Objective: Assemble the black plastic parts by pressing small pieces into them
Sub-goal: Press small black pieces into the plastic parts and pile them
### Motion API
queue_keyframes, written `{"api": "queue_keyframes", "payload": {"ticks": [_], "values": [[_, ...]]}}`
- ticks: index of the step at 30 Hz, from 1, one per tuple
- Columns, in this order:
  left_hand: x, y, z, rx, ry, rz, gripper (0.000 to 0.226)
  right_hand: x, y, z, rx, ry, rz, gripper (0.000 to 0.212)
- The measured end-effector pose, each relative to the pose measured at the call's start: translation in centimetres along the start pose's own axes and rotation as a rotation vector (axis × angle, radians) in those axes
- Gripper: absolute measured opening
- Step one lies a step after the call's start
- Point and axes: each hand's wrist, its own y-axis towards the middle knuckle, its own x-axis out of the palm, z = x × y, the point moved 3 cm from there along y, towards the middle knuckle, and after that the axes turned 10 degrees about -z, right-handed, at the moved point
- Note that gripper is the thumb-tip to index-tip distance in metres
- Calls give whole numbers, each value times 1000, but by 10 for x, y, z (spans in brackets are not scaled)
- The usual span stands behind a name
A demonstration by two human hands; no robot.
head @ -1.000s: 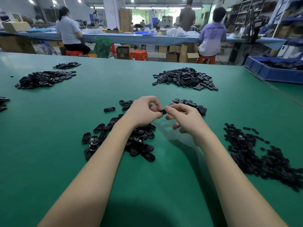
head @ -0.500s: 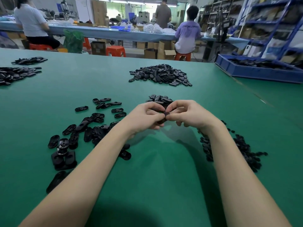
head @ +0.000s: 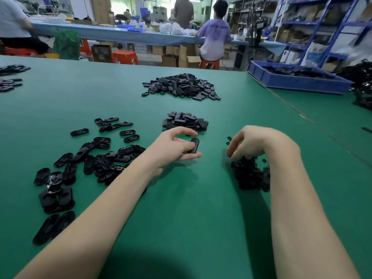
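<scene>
Fingers (head: 182, 157) around black oval part (head: 194, 145) (long axis away).

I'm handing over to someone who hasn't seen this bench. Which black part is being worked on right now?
On the green table, follow the forearm on the left up to the left hand, just in front of the small heap of black parts. The black oval part pinched in its fingers is the one: it alone is held off the table, while the others lie loose or heaped.
</scene>
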Motion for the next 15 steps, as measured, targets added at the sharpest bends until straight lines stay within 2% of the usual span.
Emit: {"api": "queue_keyframes", "payload": {"ticks": [6, 10, 15], "values": [[1, 0, 0, -8, -42, 9, 29, 6, 8, 7, 123, 47, 53, 17], [1, 1, 0, -14, -86, 15, 32, 10, 15, 7, 161, 26, 70, 44], [0, 1, 2, -18, -150, 29, 40, 8, 17, 8, 172, 10, 46, 47]]}}
